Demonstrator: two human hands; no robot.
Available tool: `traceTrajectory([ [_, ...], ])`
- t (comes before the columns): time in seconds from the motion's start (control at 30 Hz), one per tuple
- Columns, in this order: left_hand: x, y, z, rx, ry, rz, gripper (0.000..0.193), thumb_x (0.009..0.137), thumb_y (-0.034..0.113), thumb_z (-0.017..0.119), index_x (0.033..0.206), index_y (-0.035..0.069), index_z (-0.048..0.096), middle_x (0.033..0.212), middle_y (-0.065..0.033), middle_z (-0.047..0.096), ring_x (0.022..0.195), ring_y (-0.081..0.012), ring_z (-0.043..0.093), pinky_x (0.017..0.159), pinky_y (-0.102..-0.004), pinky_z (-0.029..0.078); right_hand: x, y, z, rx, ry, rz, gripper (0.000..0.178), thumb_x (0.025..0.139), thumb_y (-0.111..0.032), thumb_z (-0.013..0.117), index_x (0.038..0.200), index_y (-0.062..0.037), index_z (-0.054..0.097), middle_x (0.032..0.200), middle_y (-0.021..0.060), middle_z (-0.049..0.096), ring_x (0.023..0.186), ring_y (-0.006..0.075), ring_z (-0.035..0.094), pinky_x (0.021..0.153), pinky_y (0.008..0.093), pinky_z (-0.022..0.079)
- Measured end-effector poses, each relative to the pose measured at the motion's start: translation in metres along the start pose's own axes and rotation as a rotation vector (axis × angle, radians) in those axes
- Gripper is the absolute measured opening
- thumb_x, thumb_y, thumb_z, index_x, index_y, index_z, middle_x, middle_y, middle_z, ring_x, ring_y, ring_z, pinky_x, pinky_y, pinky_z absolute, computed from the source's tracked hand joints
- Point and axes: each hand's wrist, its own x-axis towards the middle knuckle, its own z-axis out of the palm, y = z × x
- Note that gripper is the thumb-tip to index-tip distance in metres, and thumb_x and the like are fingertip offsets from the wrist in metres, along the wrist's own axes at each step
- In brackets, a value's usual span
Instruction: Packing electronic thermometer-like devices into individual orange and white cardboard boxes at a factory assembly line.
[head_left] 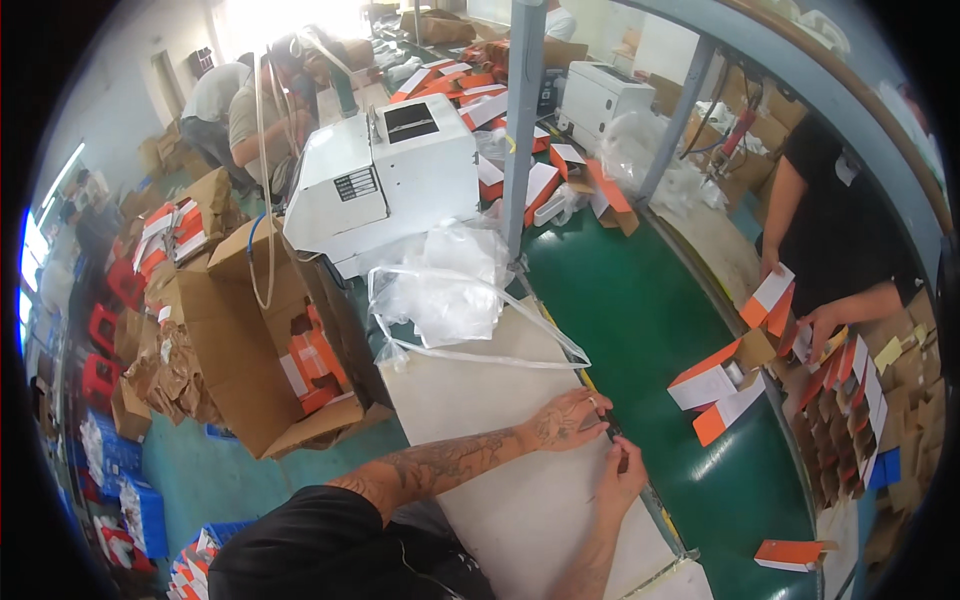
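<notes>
Over the edge of a pale worktop (pixel 500 530), my left hand (pixel 568 420) and my right hand (pixel 621 476) are close together beside the green conveyor belt. Between their fingertips is a small dark item (pixel 609 427), too small and too covered to name. The left fingers are closed at it from the far side. From the near side, my right thumb and fingers pinch toward the same item. A heap of clear plastic bags (pixel 445 290) lies on the worktop beyond my hands, with a loose white strap (pixel 490 355) across its near side.
A white machine (pixel 385 180) stands ahead, beside a grey post (pixel 522 130). At left an open carton (pixel 240 350) holds orange-and-white boxes. More such boxes (pixel 715 385) lie on the green belt (pixel 640 310). Across it, a co-worker's hands (pixel 822 325) handle boxes; other people bend at far left.
</notes>
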Motion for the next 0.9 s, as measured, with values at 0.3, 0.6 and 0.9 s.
traceTrajectory([
  [0.3, 0.0, 0.002, 0.001, 0.024, -0.053, -0.057, 0.036, 0.093, 0.022, 0.073, 0.126, 0.009, 0.065, 0.114, -0.0079, 0.069, 0.117, -0.0296, 0.063, 0.105, -0.042, 0.051, 0.0, -0.002, 0.0, -0.006, 0.002, 0.022, 0.014, 0.098, -0.012, 0.069, 0.107, -0.0021, 0.075, 0.081, 0.0073, 0.067, 0.069, 0.0159, 0.06, 0.064, 0.0301, 0.049],
  [0.6, -0.002, 0.003, -0.003, 0.069, -0.039, -0.033, 0.035, 0.093, 0.024, 0.074, 0.124, 0.01, 0.064, 0.113, -0.0087, 0.07, 0.119, -0.0317, 0.062, 0.108, -0.0434, 0.049, -0.001, -0.015, 0.001, -0.023, -0.008, 0.009, 0.013, 0.098, -0.011, 0.068, 0.105, -0.0024, 0.075, 0.08, 0.0071, 0.068, 0.068, 0.0152, 0.061, 0.065, 0.0297, 0.05],
  [0.9, 0.0, -0.001, -0.001, 0.073, -0.051, 0.002, 0.036, 0.095, 0.026, 0.07, 0.128, 0.013, 0.06, 0.111, -0.0096, 0.068, 0.119, -0.0341, 0.062, 0.116, -0.0474, 0.042, 0.002, -0.011, -0.001, -0.029, -0.026, 0.012, 0.013, 0.097, -0.007, 0.067, 0.106, -0.0028, 0.075, 0.084, 0.0081, 0.07, 0.069, 0.0163, 0.064, 0.066, 0.0303, 0.051],
])
